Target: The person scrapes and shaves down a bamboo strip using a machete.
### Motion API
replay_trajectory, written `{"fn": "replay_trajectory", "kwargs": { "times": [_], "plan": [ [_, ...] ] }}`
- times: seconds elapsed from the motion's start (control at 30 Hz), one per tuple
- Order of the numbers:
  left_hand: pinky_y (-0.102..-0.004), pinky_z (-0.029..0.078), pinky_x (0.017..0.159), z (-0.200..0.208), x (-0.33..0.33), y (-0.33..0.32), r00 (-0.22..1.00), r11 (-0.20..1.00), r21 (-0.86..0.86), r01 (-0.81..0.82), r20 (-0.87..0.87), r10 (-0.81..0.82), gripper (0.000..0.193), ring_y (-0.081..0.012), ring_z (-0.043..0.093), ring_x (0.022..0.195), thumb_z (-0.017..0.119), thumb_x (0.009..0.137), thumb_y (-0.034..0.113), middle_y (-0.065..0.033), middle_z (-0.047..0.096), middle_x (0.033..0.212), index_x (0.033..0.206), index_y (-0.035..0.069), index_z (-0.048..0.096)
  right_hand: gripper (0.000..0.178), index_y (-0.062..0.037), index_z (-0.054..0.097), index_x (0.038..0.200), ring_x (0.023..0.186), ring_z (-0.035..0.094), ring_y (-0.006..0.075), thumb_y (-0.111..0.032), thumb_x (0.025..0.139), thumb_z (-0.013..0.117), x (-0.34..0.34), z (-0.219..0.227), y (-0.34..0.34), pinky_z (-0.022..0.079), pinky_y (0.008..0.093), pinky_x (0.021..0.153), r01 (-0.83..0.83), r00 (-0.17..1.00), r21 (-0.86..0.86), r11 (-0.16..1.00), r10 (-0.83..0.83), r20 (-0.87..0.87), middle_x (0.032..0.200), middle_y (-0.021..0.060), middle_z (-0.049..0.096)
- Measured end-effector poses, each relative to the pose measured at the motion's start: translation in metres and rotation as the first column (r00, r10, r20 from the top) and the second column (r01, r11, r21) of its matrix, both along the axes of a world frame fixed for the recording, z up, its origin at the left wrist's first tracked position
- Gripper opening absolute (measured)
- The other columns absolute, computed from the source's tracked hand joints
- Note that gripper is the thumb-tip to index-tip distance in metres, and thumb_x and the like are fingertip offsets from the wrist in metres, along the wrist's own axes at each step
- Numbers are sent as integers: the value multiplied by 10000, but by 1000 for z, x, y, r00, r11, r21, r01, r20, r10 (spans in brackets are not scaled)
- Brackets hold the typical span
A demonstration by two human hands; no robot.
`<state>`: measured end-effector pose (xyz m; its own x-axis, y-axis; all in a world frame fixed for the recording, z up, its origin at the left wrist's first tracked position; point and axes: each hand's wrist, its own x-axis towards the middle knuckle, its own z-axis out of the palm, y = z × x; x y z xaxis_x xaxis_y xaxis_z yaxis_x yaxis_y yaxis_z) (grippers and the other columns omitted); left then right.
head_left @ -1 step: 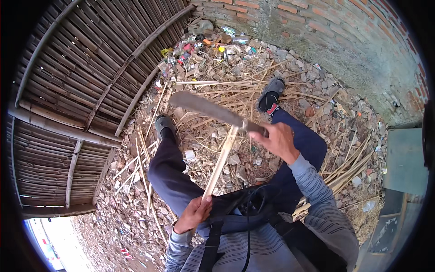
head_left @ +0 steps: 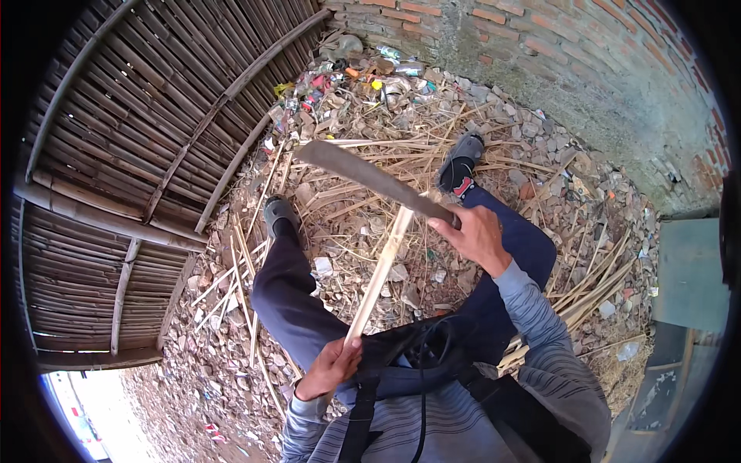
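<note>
My right hand is closed around the handle of a machete. Its broad, dull blade points to the far left. My left hand grips the near end of a pale split bamboo strip, close to my left thigh. The strip slants up and away between my legs, and its far end meets the blade near the handle. Whether the edge has bitten into the strip, I cannot tell.
Loose bamboo strips litter the stony ground around my shoes, with another pile by my right leg. Colourful rubbish lies at the back. A bamboo-slat wall stands left; a brick and plaster wall closes the right.
The machete has shifted slightly to the right, and its tip sits a little farther away from me. The bamboo strip and my left hand look nearly the same.
</note>
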<state>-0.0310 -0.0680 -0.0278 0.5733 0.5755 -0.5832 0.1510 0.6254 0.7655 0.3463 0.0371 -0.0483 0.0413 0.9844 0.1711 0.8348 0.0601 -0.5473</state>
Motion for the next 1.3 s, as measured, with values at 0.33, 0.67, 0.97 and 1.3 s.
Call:
{"fn": "replay_trajectory", "kwargs": {
  "times": [0.33, 0.67, 0.97, 1.3],
  "plan": [
    [-245, 294, 465, -6, -4, 15, 998, 1000, -21, -2, 55, 3, 446, -55, 322, 508, 431, 1151, 464, 54, 372, 628, 869, 119, 465, 675, -54, 810, 993, 483, 610, 287, -693, 985, 592, -17, 0, -9, 473, 458, 525, 55, 983, -60, 997, -64, -174, 516, 104, 565],
    [-247, 295, 462, -5, 6, 22, 1000, 997, 71, 3, -11, -2, 454, -54, 344, 504, 412, 1161, 436, 54, 392, 629, 841, 119, 466, 668, -15, 756, 904, 447, 549, 233, -656, 1003, 600, -24, -5, -29, 393, 434, 489, -7, 889, 79, 997, 43, -455, 503, 72, 516],
    [-303, 320, 506, 4, 24, 18, 971, 859, 498, 118, -237, 4, 470, -78, 404, 548, 403, 1171, 366, 35, 438, 657, 826, 64, 504, 656, -73, 759, 855, 471, 650, 268, -725, 890, 700, -39, 7, -39, 504, 406, 477, -185, 983, 272, 945, 184, 28, 529, 69, 605],
    [-476, 392, 570, 11, 43, -6, 847, 674, 719, 170, -456, 274, 261, -385, 506, 561, 532, 1111, 183, -209, 518, 660, 964, -20, 607, 683, -53, 797, 961, 468, 637, 295, -718, 935, 643, -22, 13, -24, 490, 436, 486, -112, 992, 48, 992, 115, -53, 511, 97, 592]
  ]
}}
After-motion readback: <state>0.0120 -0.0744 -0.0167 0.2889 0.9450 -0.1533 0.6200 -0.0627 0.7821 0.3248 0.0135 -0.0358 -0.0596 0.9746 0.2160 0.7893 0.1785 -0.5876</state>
